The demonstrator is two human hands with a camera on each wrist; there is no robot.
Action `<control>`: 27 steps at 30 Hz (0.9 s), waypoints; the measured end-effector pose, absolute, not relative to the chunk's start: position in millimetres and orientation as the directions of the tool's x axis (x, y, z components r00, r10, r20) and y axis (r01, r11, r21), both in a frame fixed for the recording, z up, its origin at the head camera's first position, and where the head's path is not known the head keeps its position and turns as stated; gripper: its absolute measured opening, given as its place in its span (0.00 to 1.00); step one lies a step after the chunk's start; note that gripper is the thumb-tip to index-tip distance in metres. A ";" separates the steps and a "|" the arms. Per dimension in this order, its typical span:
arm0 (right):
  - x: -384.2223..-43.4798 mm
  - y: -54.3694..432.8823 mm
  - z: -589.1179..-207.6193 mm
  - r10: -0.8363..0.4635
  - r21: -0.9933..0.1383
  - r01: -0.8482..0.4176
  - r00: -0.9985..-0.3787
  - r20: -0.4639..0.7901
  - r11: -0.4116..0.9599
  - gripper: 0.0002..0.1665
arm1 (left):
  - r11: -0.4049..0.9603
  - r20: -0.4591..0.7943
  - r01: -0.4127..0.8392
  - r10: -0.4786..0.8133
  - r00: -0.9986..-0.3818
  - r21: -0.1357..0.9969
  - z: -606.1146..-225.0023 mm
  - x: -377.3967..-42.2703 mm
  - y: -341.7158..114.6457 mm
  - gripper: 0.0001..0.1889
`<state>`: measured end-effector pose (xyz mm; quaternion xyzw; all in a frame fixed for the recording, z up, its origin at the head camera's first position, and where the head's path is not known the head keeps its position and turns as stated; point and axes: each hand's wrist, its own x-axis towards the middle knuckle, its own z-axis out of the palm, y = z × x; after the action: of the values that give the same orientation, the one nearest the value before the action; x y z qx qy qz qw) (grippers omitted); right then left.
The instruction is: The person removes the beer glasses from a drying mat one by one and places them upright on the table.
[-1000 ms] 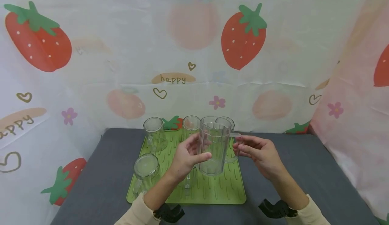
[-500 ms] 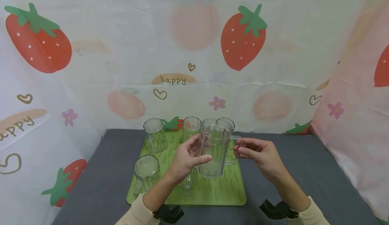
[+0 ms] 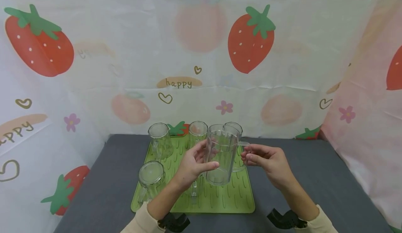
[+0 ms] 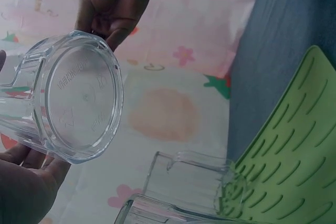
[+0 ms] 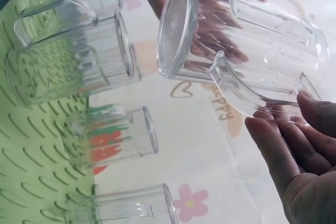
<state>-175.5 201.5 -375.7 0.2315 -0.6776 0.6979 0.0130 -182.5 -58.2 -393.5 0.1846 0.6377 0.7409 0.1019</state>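
A clear faceted mug [image 3: 221,158] is held in the air above the green mat, its rim up and leaning slightly. My left hand [image 3: 194,164] grips its body from the left, thumb across the near side. On the right, my right hand [image 3: 270,160] pinches the mug's handle between thumb and fingers, as the right wrist view also shows with the mug [image 5: 257,45] close up. Moulded lettering shows on the mug's round base [image 4: 84,98] in the left wrist view. Part of one mug [image 3: 194,191] on the mat is hidden behind my left hand.
Several similar mugs stand on the ridged green mat [image 3: 226,201], among them a back-left mug [image 3: 161,140], a front-left mug [image 3: 151,177] and a back-middle mug [image 3: 198,130]. Grey cloth [image 3: 320,177] covers the table. A strawberry-print curtain [image 3: 201,103] rises behind.
The mug and both hands sit very slightly lower in the head view, which itself has shifted a little. Both hands keep the same hold.
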 end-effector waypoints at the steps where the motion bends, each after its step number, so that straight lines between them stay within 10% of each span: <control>1: -175.7 201.1 -376.1 -0.295 -0.939 -0.332 -0.892 0.342 -0.084 0.15 | -0.168 0.145 0.085 0.388 -0.910 0.982 -393.8 -182.3 -58.4 0.48; 27: -180.0 192.9 -376.0 -0.308 -0.923 -0.376 -0.872 0.382 -0.080 0.15 | -0.123 0.129 0.084 0.417 -0.900 0.989 -389.4 -179.9 -70.5 0.48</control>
<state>-180.0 192.9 -376.0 0.2521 -0.6777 0.6903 0.0247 -179.9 -70.5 -389.4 0.1923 0.6522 0.7242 0.1149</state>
